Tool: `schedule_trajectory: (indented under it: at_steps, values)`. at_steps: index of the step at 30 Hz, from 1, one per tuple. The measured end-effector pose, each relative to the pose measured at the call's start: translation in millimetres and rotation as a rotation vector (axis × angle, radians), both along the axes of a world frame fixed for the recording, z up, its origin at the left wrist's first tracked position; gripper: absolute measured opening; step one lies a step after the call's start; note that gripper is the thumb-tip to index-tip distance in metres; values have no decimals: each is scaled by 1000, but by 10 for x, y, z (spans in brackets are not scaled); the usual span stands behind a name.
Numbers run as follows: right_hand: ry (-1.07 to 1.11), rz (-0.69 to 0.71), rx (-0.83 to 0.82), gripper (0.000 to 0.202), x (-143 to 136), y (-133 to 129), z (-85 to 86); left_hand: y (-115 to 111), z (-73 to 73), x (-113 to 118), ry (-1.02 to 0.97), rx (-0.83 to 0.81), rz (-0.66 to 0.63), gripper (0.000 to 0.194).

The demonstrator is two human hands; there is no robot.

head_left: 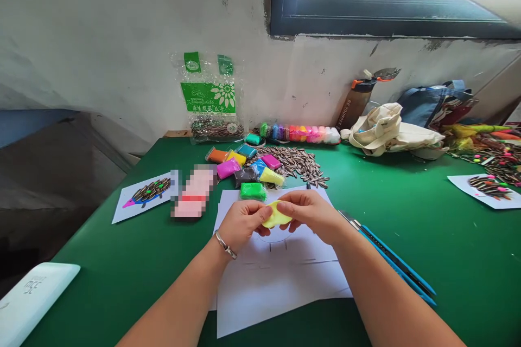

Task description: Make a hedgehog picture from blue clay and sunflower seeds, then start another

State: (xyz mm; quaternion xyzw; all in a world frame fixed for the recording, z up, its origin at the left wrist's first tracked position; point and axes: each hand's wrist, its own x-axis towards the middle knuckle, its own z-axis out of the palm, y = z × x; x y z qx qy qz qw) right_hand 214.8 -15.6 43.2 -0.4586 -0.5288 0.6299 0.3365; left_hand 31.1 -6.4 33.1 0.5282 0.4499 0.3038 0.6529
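Between my two hands is a flattened piece of yellow modelling clay [277, 216]. My left hand [246, 219] pinches its left edge with thumb and fingers; a metal bracelet circles that wrist. At the opposite edge my right hand [310, 211] grips the clay the same way. Both are held above white paper sheets [264, 295], where part of a pencil-drawn curve with two short lines shows below the hands. Just beyond them lie wrapped clay packets, among them a green packet [253, 191], a pale yellow packet [272, 177] and a black packet [245, 176].
Sunflower seeds [293, 161] are heaped behind the packets, near a clear seed bag [214, 100]. A seed-covered hedgehog picture [148, 195] lies left, a similar card [488, 191] far right. Blue tools [396, 260] rest right of the paper. A bottle [355, 104] and cloth bag [382, 130] stand behind.
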Motion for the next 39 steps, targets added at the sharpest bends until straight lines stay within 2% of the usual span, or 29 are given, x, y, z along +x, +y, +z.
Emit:
schedule_trajectory:
  at_steps: [4, 8, 13, 18, 25, 31, 35, 39]
  values:
    - [20, -3, -49, 39, 44, 0, -8, 15, 6, 1, -1, -6, 35, 42]
    - [14, 10, -15, 39, 42, -14, -15, 1, 14, 4, -16, 10, 47, 41]
    - [36, -16, -34, 39, 46, -4, 17, -20, 30, 14, -128, -99, -11, 48]
    - [42, -12, -107, 41, 57, 6, 24, -5, 44, 21, -51, -81, 28, 38]
    - [43, -5, -31, 23, 16, -9, -3, 4, 56, 4, -37, -32, 28, 36]
    - [48, 23, -47, 27, 38, -2, -12, 3, 15, 16, -108, -124, 7, 39]
    - [-54, 27, -48, 34, 33, 2, -35, 8, -10, 20, -79, -81, 36, 38]
    - [-156, 36, 47, 29, -4, 1, -32, 18, -33, 19, -100, -79, 8, 37]
